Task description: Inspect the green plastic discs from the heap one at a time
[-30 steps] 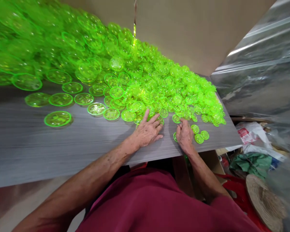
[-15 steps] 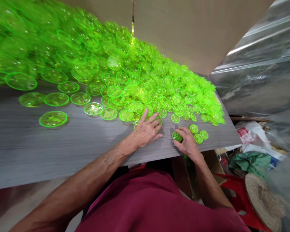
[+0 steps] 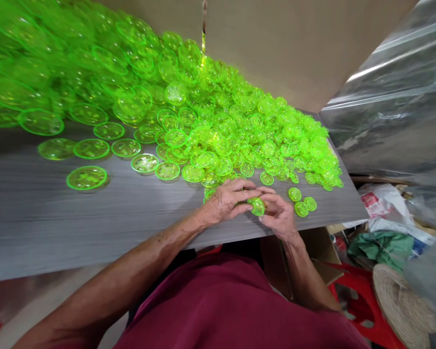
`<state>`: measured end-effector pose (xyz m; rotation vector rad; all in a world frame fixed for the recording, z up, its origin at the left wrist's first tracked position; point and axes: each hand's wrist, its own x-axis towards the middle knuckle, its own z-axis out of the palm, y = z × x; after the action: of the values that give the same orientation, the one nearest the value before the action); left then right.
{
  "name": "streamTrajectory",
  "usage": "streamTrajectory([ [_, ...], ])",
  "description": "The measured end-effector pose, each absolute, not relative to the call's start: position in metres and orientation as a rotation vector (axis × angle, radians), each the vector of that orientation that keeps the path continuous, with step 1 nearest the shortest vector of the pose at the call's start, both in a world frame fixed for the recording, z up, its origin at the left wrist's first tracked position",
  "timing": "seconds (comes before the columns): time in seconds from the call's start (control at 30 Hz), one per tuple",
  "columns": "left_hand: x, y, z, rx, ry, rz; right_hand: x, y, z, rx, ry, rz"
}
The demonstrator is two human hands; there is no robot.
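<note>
Between my two hands, just above the table's front part, is a round translucent green plastic disc (image 3: 257,207), tilted. My left hand (image 3: 229,199) pinches its left edge between thumb and fingers. On the disc's right side, my right hand (image 3: 280,213) is curled, with its thumb at the lower edge and its fingers partly hidden behind. A large heap of similar green discs (image 3: 218,126) rises behind my hands. Several discs lie partly hidden beyond my left fingers. Right of my right hand sit three loose discs, one of them a flat green disc (image 3: 301,209).
The grey wood-grain table (image 3: 138,218) carries the heap, which leans against a brown cardboard panel (image 3: 276,48). Loose discs lie at the left. Right of the table are plastic sheeting (image 3: 392,106), bags, a green cloth (image 3: 381,248), a red stool (image 3: 359,300) and a straw hat (image 3: 399,303).
My right hand has lifted the disc from the table and brought it left. My left hand has come off the heap's edge and moved right, closing on the same disc.
</note>
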<state>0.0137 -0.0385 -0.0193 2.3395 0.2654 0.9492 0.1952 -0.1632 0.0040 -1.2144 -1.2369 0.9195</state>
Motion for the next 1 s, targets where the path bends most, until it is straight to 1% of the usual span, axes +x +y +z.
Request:
streamTrajectory([
  [0.13, 0.014, -0.040, -0.017, 2.041, 0.258, 0.913, 0.194, -0.166, -0.004, -1.263, -1.161, 0.905],
  [0.23, 0.015, -0.042, -0.015, 1.715, 0.357, 0.758, 0.191, -0.170, -0.004, -1.264, -1.202, 0.876],
  [0.33, 0.017, -0.044, -0.013, 1.380, 0.434, 0.613, 0.187, -0.173, 0.003, -1.311, -1.374, 0.846],
  [0.4, 0.016, -0.044, -0.010, 1.231, 0.446, 0.557, 0.185, -0.173, 0.010, -1.388, -1.542, 0.701],
  [0.5, 0.014, -0.042, -0.005, 1.101, 0.443, 0.486, 0.184, -0.169, 0.020, -1.469, -1.754, 0.357],
  [0.57, 0.013, -0.042, -0.003, 1.042, 0.429, 0.428, 0.183, -0.166, 0.024, -1.465, -1.828, 0.193],
  [0.63, 0.012, -0.042, -0.002, 1.009, 0.406, 0.384, 0.183, -0.164, 0.025, -1.432, -1.871, 0.131],
  [0.83, 0.012, -0.045, -0.002, 1.131, 0.337, 0.324, 0.180, -0.163, 0.028, -1.428, -1.881, 0.132],
  [1.0, 0.014, -0.044, -0.003, 1.296, 0.398, 0.391, 0.196, -0.167, 0.020, -1.639, -1.832, 0.234],
])
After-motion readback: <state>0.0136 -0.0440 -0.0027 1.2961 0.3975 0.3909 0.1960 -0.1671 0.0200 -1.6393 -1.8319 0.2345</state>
